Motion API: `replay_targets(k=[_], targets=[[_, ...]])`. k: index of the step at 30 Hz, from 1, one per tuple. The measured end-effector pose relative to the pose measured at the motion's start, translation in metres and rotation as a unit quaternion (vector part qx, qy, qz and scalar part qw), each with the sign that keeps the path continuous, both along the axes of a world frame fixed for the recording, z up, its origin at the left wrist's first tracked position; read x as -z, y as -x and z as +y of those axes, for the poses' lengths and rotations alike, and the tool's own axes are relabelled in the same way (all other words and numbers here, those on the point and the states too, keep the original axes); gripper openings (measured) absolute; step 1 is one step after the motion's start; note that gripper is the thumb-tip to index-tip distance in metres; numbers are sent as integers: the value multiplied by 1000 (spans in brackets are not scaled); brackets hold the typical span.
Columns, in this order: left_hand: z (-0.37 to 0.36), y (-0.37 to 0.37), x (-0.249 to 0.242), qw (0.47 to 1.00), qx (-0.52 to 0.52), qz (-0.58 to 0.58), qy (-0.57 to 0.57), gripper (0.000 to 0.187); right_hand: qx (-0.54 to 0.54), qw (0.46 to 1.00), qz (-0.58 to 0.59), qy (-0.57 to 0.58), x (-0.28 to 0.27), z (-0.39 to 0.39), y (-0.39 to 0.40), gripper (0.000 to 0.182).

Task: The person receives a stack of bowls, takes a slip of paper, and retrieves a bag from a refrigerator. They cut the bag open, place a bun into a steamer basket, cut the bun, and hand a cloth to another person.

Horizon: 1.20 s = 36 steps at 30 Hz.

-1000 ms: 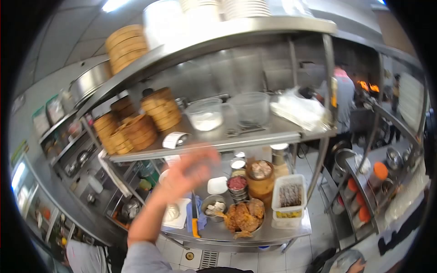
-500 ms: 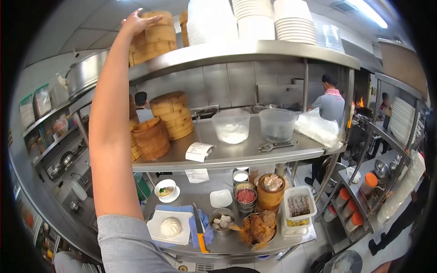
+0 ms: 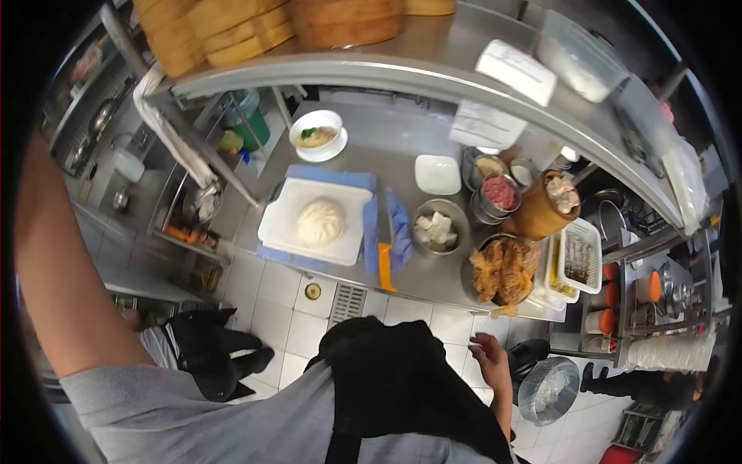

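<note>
My left arm (image 3: 77,286) reaches upward along the left edge, its hand outside the view. My right hand (image 3: 491,362) hangs low beside the black apron (image 3: 410,379), fingers loosely bent and apart, with nothing visible in it. Nearest above it on the counter is a bowl of browned fried meat (image 3: 506,269). A large pleated white bun (image 3: 321,222) sits on a white cutting board (image 3: 274,220) over blue cloths (image 3: 332,176). Just right of the board lies a knife with an orange handle (image 3: 386,267), beside a metal bowl of pale chunks (image 3: 437,232).
Bamboo steamers (image 3: 348,22) stand on the shelf above. A noodle bowl (image 3: 317,134), a small white dish (image 3: 437,175), a tub of red minced meat (image 3: 499,192) and plastic containers (image 3: 580,255) share the counter. Another person's dark-clothed legs (image 3: 618,380) and a lined bin (image 3: 549,390) are at right.
The view has tipped down toward the counter and floor. My left hand, before at the bamboo steamers on the top shelf, is out of view. My right hand now shows.
</note>
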<state>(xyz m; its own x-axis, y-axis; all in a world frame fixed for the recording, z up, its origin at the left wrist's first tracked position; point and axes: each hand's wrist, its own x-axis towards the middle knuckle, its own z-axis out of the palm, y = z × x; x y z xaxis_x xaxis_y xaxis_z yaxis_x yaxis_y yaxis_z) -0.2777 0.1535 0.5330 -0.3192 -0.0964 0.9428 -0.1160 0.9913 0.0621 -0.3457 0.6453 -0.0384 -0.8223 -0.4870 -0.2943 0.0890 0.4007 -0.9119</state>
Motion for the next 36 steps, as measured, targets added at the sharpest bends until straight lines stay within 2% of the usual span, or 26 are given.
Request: replay_targets(k=[2, 5, 7, 9, 11, 13, 14, 16, 17, 19, 20, 23, 25, 26, 28, 29, 32, 36], targets=[[6, -62, 27, 1000, -11, 13, -3, 75, -104, 994, -3, 19, -42, -42, 8, 45], [18, -154, 85, 999, -15, 31, -32, 71, -284, 956, 80, 4, -86, -95, 26, 65], [26, -203, 130, 997, -22, 35, -63, 68, -346, 929, 109, 76, -98, -134, 37, 79], [32, -236, 182, 992, -21, 32, -117, 66, -426, 871, 235, 71, -98, -184, 47, 94], [35, -253, 235, 982, -13, 26, -184, 63, -459, 852, 241, 65, -93, -236, 48, 104], [34, -262, 290, 961, 2, 11, -276, 61, -462, 818, 331, 83, -65, -286, 46, 109], [35, -261, 317, 945, 18, -3, -326, 60, -460, 824, 321, 81, -53, -305, 44, 109], [35, -251, 373, 910, 48, -45, -410, 57, -468, 792, 383, 77, -40, -345, 44, 113], [57, -224, 375, 864, 6, -58, -501, 48, -467, 788, 395, 76, -36, -363, 44, 113], [33, -234, 460, 897, -15, -108, -428, 40, -481, 773, 414, 8, -26, -400, 45, 118], [33, -227, 476, 853, -11, -80, -515, 46, -476, 759, 443, 22, -18, -418, 46, 121], [12, -222, 514, 865, -42, -178, -467, 46, -494, 732, 467, -36, -7, -460, 49, 122], [-5, -212, 518, 872, -43, -205, -443, 47, -503, 732, 458, -46, 11, -483, 56, 121], [-17, -207, 518, 890, -48, -228, -393, 47, -504, 726, 464, -62, 16, -490, 60, 123], [-39, -196, 516, 891, -42, -238, -385, 53, -518, 712, 462, -104, 25, -504, 57, 123], [-57, -198, 523, 889, -37, -256, -377, 50, -518, 710, 455, -141, 18, -501, 58, 122], [-95, -195, 528, 865, -26, -289, -409, 44, -491, 726, 464, -131, 6, -494, 57, 119], [-131, -195, 539, 853, 14, -318, -413, 44, -474, 740, 440, -187, -5, -494, 51, 117]])
